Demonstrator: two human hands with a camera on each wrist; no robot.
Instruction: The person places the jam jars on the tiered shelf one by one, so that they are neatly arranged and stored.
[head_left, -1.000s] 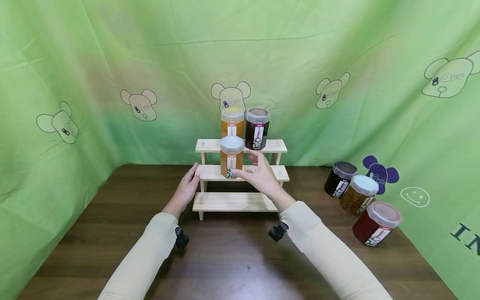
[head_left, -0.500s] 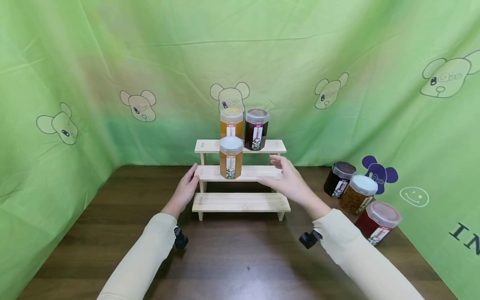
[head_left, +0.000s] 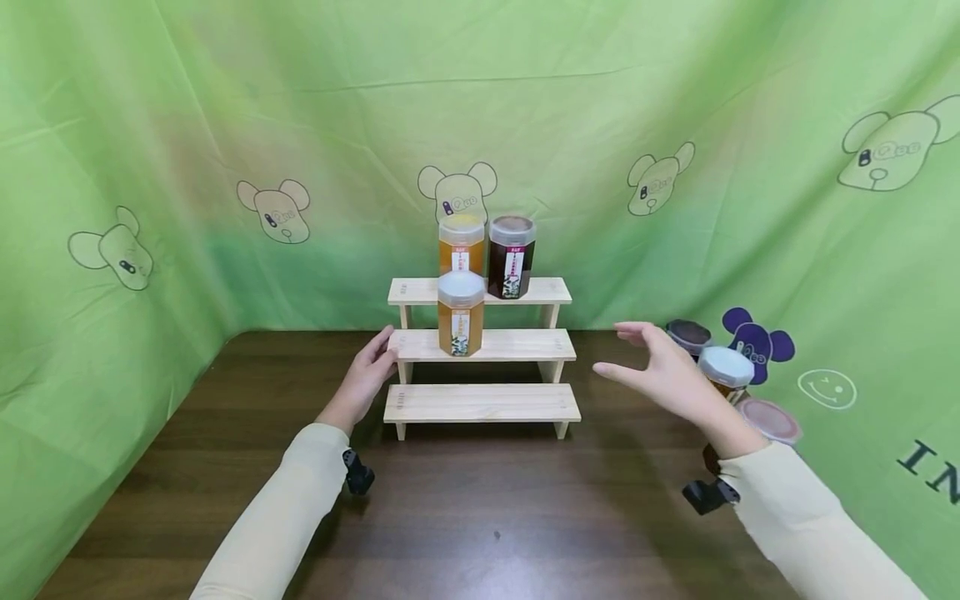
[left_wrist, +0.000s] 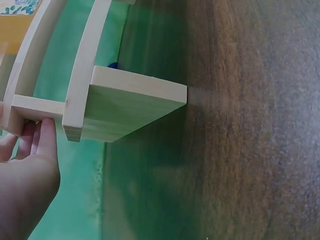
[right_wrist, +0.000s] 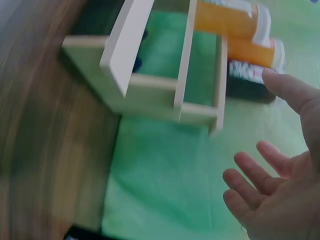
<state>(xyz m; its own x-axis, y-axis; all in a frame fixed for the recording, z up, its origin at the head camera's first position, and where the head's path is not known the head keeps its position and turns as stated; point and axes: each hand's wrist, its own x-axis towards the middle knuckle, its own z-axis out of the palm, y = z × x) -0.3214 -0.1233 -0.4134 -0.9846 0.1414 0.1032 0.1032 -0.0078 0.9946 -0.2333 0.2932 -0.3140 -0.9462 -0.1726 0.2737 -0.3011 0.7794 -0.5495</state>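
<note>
A three-tier wooden display stand (head_left: 510, 345) stands on the table. My left hand (head_left: 363, 379) grips the left end of its middle tier; in the left wrist view, fingertips (left_wrist: 47, 125) rest against the upright. On that tier is a honey-coloured jar (head_left: 461, 321) with a pale lid. Behind it, the top tier bears an orange jar (head_left: 461, 250) and a dark jar (head_left: 512, 262). My right hand (head_left: 667, 371) holds nothing, thumb and fingers spread, between the stand and the jars at the right. In the head view it partly covers those jars.
On the table's right lie, in a row, a dark-lidded jar (head_left: 688, 335), a white-lidded jar (head_left: 726, 371) and a red-lidded jar (head_left: 771, 421), partly behind the right arm. A green printed cloth (head_left: 337, 108) hangs behind and beside the brown table (head_left: 465, 517).
My right hand has let go of the honey-coloured jar on the middle tier and moved right, towards the three jars. The left hand stays at the stand.
</note>
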